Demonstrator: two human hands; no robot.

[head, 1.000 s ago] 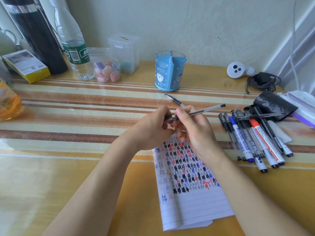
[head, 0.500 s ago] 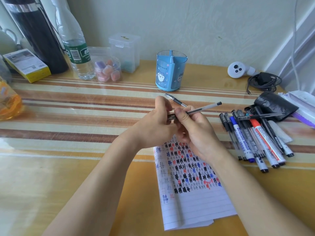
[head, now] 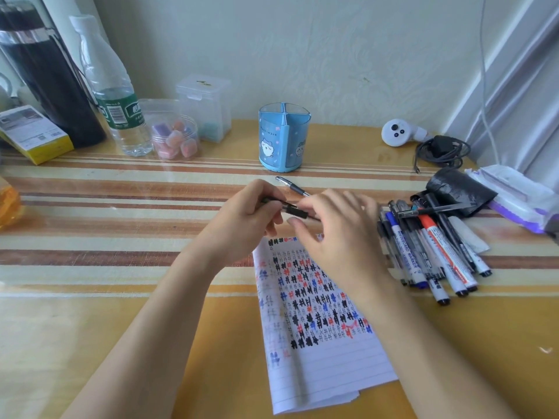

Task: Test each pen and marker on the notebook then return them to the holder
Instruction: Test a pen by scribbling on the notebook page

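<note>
The black pen (head: 295, 210) was off the table, above the far edge of the notebook (head: 326, 358), with its left part pinched between the curled thumb and fingers of the left hand (head: 251, 219). Half a second before, its long barrel had stuck out up and to the right past the right hand's knuckles; now the pen lay lower and flatter, and its right end ran under the right hand (head: 341, 237). That hand had let go of its earlier curled hold: its fingers were spread and nearly straight, blurred, and whether they touched the pen could not be told. The notebook lay flat on the striped table (head: 121, 207), its page filled with black, blue and red marks. Just behind the hands a second pen (head: 292, 186) lay on the table as before, and beyond it stood the blue holder (head: 282, 140). To the right, the pile of pens and markers (head: 432, 255) lay unmoved beside a black pouch (head: 459, 189).
</note>
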